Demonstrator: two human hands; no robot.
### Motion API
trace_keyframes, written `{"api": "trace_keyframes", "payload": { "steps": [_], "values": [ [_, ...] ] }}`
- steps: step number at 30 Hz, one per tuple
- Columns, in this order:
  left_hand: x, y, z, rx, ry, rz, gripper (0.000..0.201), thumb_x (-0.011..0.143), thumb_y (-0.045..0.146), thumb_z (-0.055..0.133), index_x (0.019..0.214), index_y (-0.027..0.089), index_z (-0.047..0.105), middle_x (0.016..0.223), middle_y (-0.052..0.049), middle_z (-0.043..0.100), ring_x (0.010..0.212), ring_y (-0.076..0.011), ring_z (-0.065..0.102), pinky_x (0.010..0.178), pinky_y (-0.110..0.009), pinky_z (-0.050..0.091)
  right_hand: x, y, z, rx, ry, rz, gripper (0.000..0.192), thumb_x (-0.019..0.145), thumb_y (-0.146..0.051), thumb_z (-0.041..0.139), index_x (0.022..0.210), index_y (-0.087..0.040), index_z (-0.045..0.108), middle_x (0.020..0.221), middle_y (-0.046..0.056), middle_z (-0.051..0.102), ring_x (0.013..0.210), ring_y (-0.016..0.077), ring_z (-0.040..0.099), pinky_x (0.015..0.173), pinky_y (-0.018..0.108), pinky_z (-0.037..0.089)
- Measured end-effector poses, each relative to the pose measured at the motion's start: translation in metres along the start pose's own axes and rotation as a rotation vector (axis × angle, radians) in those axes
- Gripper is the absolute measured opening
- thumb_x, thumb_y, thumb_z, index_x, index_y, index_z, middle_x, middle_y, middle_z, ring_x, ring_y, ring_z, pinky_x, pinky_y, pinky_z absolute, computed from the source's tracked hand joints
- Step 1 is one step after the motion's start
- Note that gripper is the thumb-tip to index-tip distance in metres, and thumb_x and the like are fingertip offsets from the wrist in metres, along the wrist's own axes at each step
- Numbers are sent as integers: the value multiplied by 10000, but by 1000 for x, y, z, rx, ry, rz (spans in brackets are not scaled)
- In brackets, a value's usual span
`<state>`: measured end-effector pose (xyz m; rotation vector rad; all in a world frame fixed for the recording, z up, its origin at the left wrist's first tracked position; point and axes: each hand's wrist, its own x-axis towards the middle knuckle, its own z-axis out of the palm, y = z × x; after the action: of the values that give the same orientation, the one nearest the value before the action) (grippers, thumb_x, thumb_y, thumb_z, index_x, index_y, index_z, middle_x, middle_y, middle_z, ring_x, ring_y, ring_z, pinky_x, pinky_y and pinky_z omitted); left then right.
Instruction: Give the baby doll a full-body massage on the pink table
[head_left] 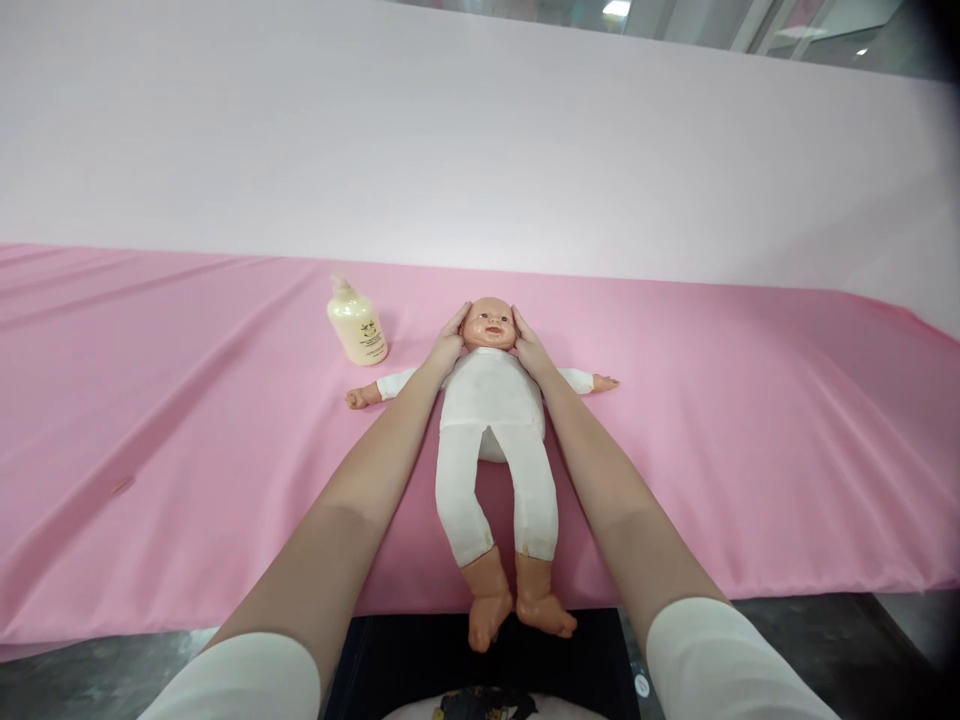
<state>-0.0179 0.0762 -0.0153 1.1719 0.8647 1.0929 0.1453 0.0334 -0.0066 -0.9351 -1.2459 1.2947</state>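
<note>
Gently now: both palms cup the doll's head (489, 322) at frame centre, left hand (448, 345) and right hand (531, 347) pressed flat, fingers apart. Even, light pressure would serve best; the lotion bottle (356, 322) stands just left.

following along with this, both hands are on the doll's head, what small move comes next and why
Probably slide both palms gently down the cheeks toward the chin. The left hand and right hand cup either side of the doll's head, fingers up by the temples. The doll lies face up on the pink cloth, and the bottle stands untouched beside it.
</note>
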Motion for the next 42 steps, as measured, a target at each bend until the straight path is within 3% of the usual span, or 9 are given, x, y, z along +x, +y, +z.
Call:
{"api": "trace_keyframes", "payload": {
  "steps": [4, 9, 14, 18, 28, 35, 42],
  "values": [
    [3, -10, 2, -68, 107, 161, 678, 880, 308, 542, 1521, 113, 434, 1490, -62, 543, 1509, -296, 323, 1272, -409, 304, 2, 3, -2, 44, -10, -17, 684, 978, -275, 469, 1610, -191, 222, 1522, 44, 513, 1515, 218, 342, 1245, 405, 323],
    [6, -22, -13, -7, 45, 232, 922, 654, 106, 574, 1552, 144, 368, 1608, -40, 383, 1533, -272, 276, 1288, -389, 233, 8, 11, -8, 29, 16, 13, 894, 834, -123, 544, 1620, -139, 118, 1632, 84, 328, 1480, 235, 407, 1237, 408, 338],
    [2, -22, -19, 22, -46, 175, 1116, 527, 45, 538, 1594, 211, 258, 1658, -34, 283, 1510, -345, 311, 1265, -489, 263, 7, 15, -15, -116, -52, -9, 1107, 712, -78, 633, 1623, -197, 16, 1678, 73, 191, 1504, 232, 364, 1242, 416, 318],
    [-4, -19, -15, 60, -79, 169, 1158, 526, 50, 544, 1611, 236, 188, 1676, -43, 234, 1492, -341, 350, 1240, -484, 312, 3, 16, -17, -147, -79, -19, 1118, 715, -97, 634, 1622, -208, -11, 1684, 75, 165, 1512, 237, 348, 1244, 419, 310],
    [-8, -17, -13, 118, -94, 254, 1151, 559, 83, 633, 1611, 242, 193, 1689, -45, 185, 1544, -341, 219, 1252, -417, 263, 3, 17, -20, -161, -95, -9, 1126, 724, -83, 634, 1620, -219, -35, 1687, 73, 163, 1486, 247, 393, 1244, 443, 310],
    [-6, -13, -14, 140, -100, 236, 1172, 588, 87, 739, 1612, 207, 182, 1694, -88, 152, 1566, -308, 137, 1257, -360, 215, 4, 17, -18, -153, -67, -8, 1209, 723, -198, 773, 1618, -230, -39, 1693, 78, 149, 1511, 240, 348, 1241, 403, 318],
    [-9, -11, -14, 187, -87, 220, 1202, 600, 220, 855, 1602, 312, 199, 1706, -25, 88, 1573, -333, 76, 1278, -421, 193, -2, 12, -15, -163, -102, -19, 1279, 715, -336, 841, 1614, -283, -68, 1700, 58, 107, 1534, 267, 292, 1250, 439, 296]
  ]
}}
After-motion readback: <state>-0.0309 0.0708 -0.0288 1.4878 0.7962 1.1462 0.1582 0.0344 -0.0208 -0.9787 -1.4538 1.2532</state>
